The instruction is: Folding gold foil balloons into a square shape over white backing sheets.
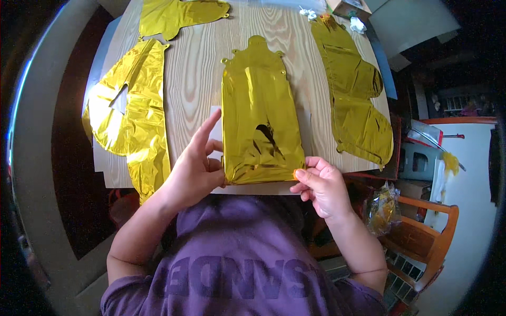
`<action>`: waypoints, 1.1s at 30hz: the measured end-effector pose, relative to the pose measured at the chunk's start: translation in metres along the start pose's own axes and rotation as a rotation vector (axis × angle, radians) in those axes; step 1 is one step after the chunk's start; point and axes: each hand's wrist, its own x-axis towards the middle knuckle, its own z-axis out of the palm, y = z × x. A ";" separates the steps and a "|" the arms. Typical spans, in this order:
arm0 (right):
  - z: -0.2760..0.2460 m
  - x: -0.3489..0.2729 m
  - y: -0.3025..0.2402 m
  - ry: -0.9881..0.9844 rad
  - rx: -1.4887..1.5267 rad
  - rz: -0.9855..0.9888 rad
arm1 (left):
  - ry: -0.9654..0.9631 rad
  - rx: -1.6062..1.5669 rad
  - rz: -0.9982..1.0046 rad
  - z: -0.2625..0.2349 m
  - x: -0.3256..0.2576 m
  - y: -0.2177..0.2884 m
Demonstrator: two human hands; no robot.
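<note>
A flat gold foil balloon [258,100] lies in front of me on the wooden table, with small eyelet tabs along its rounded far end. Its near edge looks folded and creased, and dark reflections show in its lower half. At its near left corner is my left hand [197,158], thumb and curled fingers gripping the edge while the index finger points up along the side. My right hand [321,184] pinches the near right corner between thumb and fingers. Under the balloon, part of a pale sheet [304,118] shows at the sides.
Further flat gold foil balloons lie at the left [145,113], the far left [179,16] and the right [353,89] of the wooden table [192,68]. White crumpled pieces [358,25] and a box [350,8] sit at the far right. A wooden chair [421,242] stands right, beside a clear plastic bag [383,208].
</note>
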 end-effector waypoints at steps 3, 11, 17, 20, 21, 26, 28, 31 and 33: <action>0.001 0.000 0.005 0.019 -0.040 -0.024 | -0.005 0.037 0.060 0.003 0.003 0.001; 0.004 -0.004 0.007 0.079 -0.223 -0.145 | 0.014 0.055 0.035 -0.001 0.011 -0.011; 0.004 -0.001 0.018 0.183 -0.466 -0.368 | -0.005 0.095 0.049 -0.005 0.014 -0.017; 0.003 0.002 0.027 0.250 -0.653 -0.536 | 0.011 0.088 0.050 -0.004 0.012 -0.021; 0.004 0.001 0.028 0.265 -0.667 -0.535 | 0.029 0.065 0.066 -0.006 0.012 -0.023; 0.006 -0.001 0.029 0.316 -0.732 -0.567 | 0.060 0.025 0.166 -0.004 0.005 -0.030; 0.006 -0.001 0.028 0.324 -0.767 -0.572 | 0.085 0.060 0.200 -0.004 -0.001 -0.038; 0.007 0.000 0.028 0.342 -0.799 -0.590 | 0.070 0.075 0.000 -0.004 -0.012 -0.028; 0.008 0.001 0.028 0.353 -0.830 -0.612 | 0.091 0.210 0.041 0.000 -0.014 -0.028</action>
